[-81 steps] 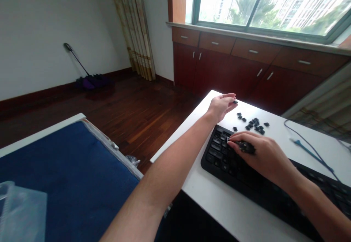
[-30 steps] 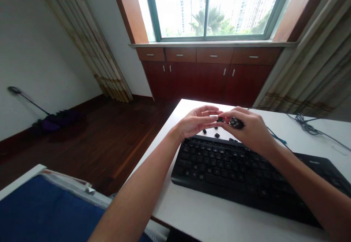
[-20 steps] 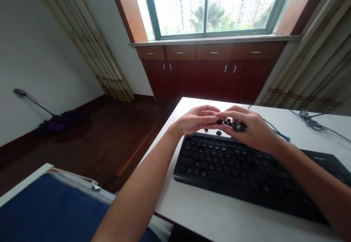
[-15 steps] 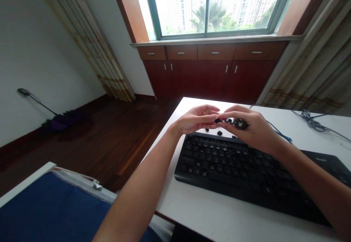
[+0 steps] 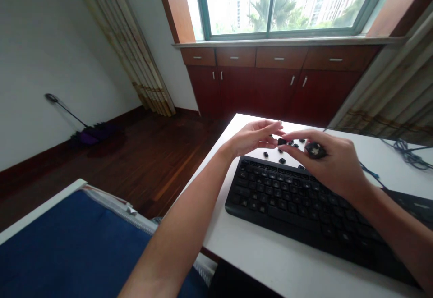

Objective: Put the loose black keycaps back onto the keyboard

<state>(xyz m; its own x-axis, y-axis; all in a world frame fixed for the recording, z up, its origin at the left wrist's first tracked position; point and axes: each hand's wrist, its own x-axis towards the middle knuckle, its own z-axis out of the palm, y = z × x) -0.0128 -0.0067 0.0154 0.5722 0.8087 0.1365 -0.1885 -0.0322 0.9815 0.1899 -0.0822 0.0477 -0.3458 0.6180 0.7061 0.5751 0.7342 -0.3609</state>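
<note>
A black keyboard (image 5: 291, 199) lies on the white table. Beyond its back edge are several loose black keycaps (image 5: 282, 160). My right hand (image 5: 334, 158) pinches a small black keycap (image 5: 281, 141) between thumb and index finger. Tucked in that same hand is a dark, rounded object with a pale patch (image 5: 315, 150); its kind I cannot make out. My left hand (image 5: 255, 136) is beside the pinched keycap, palm inward, fingers stretched out and thumb apart. Its fingertips come close to the keycap; whether they touch it I cannot tell.
A coiled dark cable (image 5: 407, 153) rests on the table's right side. To the lower left stands a white-framed piece with blue fabric (image 5: 74, 244). Red-brown cabinets (image 5: 270, 81) line the wall under the window. A purple mop (image 5: 89, 135) leans at the far left wall.
My left thumb has lifted away from the keycap, and the hands have parted slightly. The right hand still pinches the keycap. The view has shifted, so the scene sits differently.
</note>
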